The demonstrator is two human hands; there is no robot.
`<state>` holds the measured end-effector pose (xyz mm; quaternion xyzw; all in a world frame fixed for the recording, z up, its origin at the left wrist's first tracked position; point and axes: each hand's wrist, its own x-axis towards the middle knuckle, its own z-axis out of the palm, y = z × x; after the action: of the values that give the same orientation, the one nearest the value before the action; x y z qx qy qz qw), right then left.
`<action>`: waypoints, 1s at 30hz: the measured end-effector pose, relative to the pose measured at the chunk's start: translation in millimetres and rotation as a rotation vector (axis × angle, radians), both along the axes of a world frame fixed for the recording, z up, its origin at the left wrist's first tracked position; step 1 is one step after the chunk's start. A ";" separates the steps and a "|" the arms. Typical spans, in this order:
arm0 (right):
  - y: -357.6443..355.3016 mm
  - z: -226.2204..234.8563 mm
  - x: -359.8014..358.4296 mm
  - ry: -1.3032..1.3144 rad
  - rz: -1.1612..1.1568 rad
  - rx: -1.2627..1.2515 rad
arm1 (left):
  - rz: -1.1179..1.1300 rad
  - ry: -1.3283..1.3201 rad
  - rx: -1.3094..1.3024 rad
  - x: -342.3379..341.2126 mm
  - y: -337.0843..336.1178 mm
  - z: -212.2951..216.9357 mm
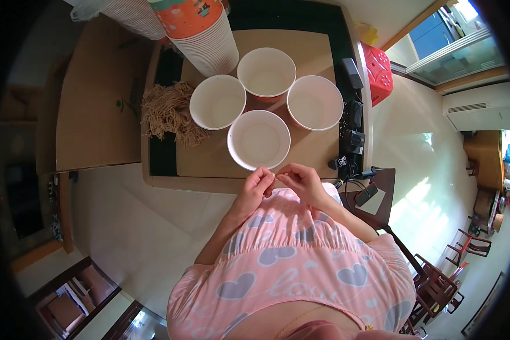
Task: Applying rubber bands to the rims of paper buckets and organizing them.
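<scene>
Overhead view of a person's two hands at a table edge. The left hand (pixel 258 184) and right hand (pixel 300 180) meet fingertip to fingertip just at 6 o'clock of the nearest paper bowl (pixel 259 139); the fingers of each are pressed together in a pinch, though what they pinch is too small to tell. Both forearms rise from the lower edge and bend inward, wrists close over the pink heart-print garment (pixel 289 260). Four white paper bowls stand open and upright in a diamond: nearest, left (pixel 217 102), far (pixel 266 72), right (pixel 315 102). One heap of dry noodles (pixel 169 112) lies at 10 o'clock of the hands, touching the left bowl's side. Two stacks of nested cups (pixel 207 37) stand at 12 o'clock, beyond the bowls.
</scene>
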<state>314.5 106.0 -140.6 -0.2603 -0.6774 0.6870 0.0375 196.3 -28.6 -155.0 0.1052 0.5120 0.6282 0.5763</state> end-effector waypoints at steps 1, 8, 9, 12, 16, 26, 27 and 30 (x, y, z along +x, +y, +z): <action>1.2 -1.1 0.7 -0.020 0.004 -0.022 | -0.001 0.000 -0.001 -0.4 0.3 -0.7; 8.4 -1.7 2.5 0.000 -0.033 -0.186 | -0.001 0.160 -0.009 2.1 4.9 -0.8; 8.1 -2.2 2.2 0.002 -0.035 -0.187 | -0.003 0.296 -0.012 2.8 5.8 -1.4; 7.4 -7.5 1.9 0.050 -0.079 -0.220 | -0.024 0.551 -0.041 5.4 9.6 8.5; 6.7 -17.7 5.0 0.034 -0.079 -0.158 | -0.028 0.578 -0.054 3.5 12.2 7.1; 7.2 -11.6 4.2 -0.005 -0.073 -0.131 | -0.088 0.245 -0.020 1.2 12.6 -11.6; 7.2 -14.3 4.5 -0.005 -0.073 -0.129 | -0.089 0.296 -0.016 1.4 13.4 -12.6; 7.8 -22.8 5.8 -0.002 -0.088 -0.169 | -0.094 0.369 -0.004 1.8 15.2 -16.3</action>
<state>320.3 113.9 -163.4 -0.2926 -0.6050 0.7391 0.0450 198.2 -13.4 -171.3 0.2411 0.6050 0.5696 0.5014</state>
